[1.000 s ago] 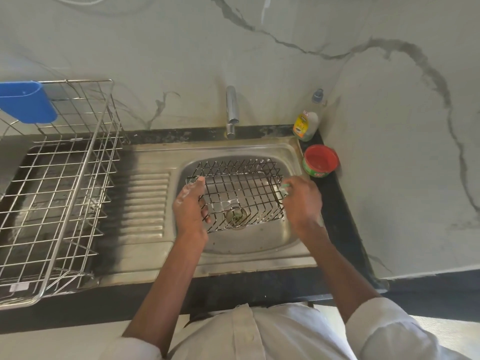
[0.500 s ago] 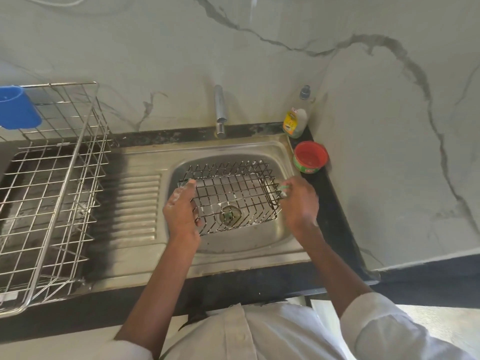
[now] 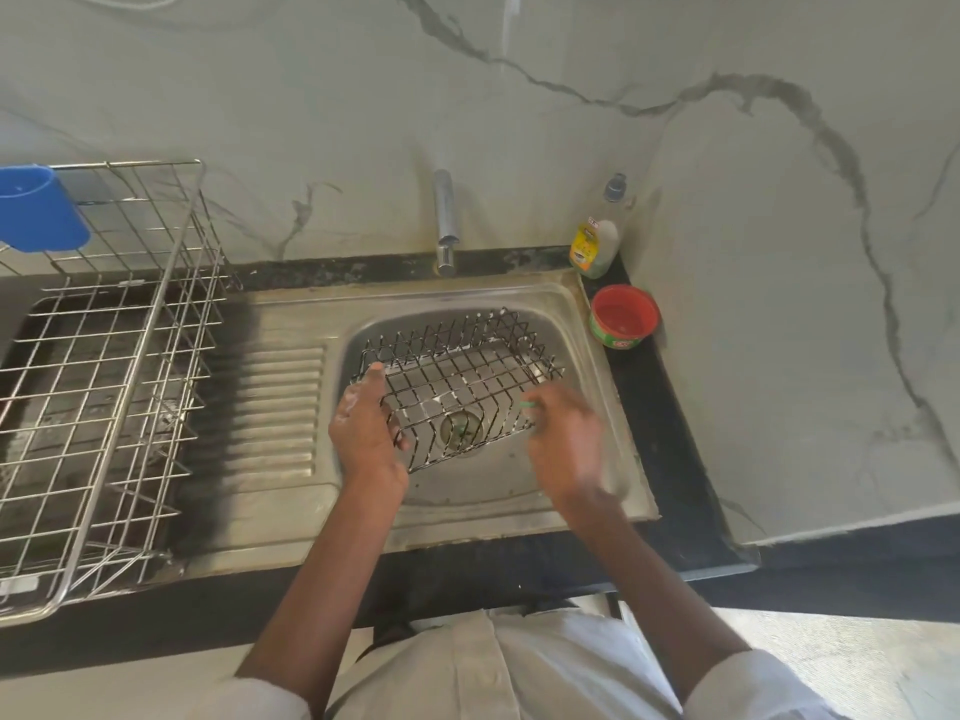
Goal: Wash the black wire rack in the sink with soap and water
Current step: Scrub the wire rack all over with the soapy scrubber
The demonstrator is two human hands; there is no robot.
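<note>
We have one view only, a wide-angle camera on the person's head, looking forward and steeply down onto the stainless steel sink basin [image 3: 582, 459] from close above. We look along both forearms (they enter from the bottom edge) toward the grey-veined marble wall [image 3: 519, 122] ahead, and the wide lens bends the black stone counter edge [image 3: 675, 407].

Black counter [image 3: 670, 428] with sink [image 3: 291, 522], bottle [image 3: 597, 236], red tub [image 3: 623, 317].
</note>
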